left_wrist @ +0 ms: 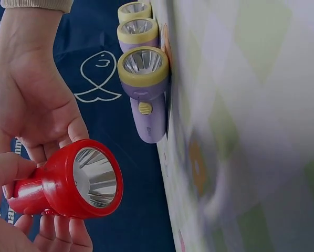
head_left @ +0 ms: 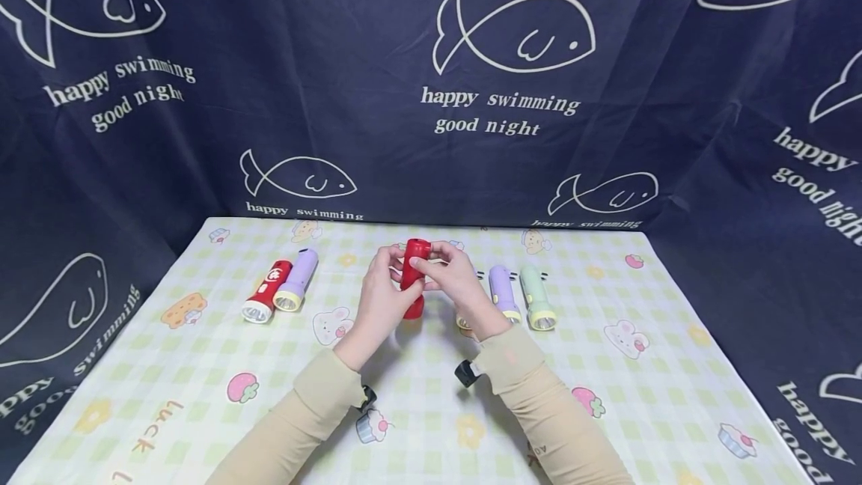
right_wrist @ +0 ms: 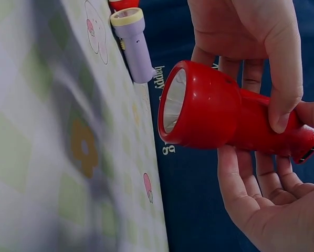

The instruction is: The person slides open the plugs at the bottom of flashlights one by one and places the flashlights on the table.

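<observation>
Up from seven o'clock slants our left forearm (head_left: 286,425), from five our right forearm (head_left: 552,418); left hand (head_left: 381,287) and right hand (head_left: 459,280), close together, both gripping!

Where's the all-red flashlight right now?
In the head view, the all-red flashlight is held near the middle, between the left hand and right hand, with the green flashlight off to its right.

On the checked cloth (head_left: 673,395) I see a red torch (head_left: 268,292) beside a purple torch (head_left: 300,274); further right, two purples (head_left: 501,287) and a green (head_left: 535,289).
</observation>
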A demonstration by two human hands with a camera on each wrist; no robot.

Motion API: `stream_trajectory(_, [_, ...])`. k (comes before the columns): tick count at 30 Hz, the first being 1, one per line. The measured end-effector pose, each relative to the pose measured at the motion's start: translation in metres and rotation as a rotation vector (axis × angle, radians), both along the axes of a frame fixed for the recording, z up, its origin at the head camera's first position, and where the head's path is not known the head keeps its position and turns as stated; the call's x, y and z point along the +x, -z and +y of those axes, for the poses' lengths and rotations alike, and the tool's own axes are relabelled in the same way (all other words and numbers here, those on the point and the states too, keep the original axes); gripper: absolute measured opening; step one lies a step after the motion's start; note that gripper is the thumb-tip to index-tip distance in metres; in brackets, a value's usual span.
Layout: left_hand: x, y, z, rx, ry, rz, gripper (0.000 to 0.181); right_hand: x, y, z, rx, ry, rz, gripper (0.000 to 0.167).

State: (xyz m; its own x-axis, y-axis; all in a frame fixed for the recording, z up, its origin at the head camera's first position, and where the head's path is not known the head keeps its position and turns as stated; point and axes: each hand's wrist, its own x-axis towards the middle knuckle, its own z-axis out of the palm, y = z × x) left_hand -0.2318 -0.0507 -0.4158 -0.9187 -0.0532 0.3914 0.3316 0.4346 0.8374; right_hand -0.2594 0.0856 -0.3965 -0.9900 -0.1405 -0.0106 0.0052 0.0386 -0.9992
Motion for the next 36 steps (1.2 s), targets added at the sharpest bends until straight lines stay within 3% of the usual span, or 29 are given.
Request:
stream_trajectory(8, [0.001, 0.000, -0.001, -0.008, 0.018, 0.009, 0.043, 0.000, 0.002, 0.002, -0.014, -0.010, 0.003, 0.037])
stream_trajectory(14, [0.000, -0.002, -0.006, 0.009, 0.074, -0.029, 0.035, 0.001, 0.004, 0.006, -0.017, -0.020, 0.011, 0.035])
stream_trajectory(19, [-0.002, -0.008, -0.010, 0.060, 0.129, -0.127, 0.027, 0.002, 0.004, 0.011, -0.020, -0.048, 0.016, 0.035])
stream_trajectory(27, [-0.006, -0.020, -0.016, 0.232, 0.208, -0.309, 0.019, 0.004, 0.006, 0.016, -0.005, -0.100, 0.043, 0.038])
stream_trajectory(36, [-0.013, -0.028, -0.017, 0.298, 0.225, -0.475, 0.027, 0.004, 0.009, 0.020, 0.045, -0.098, 0.074, 0.038])
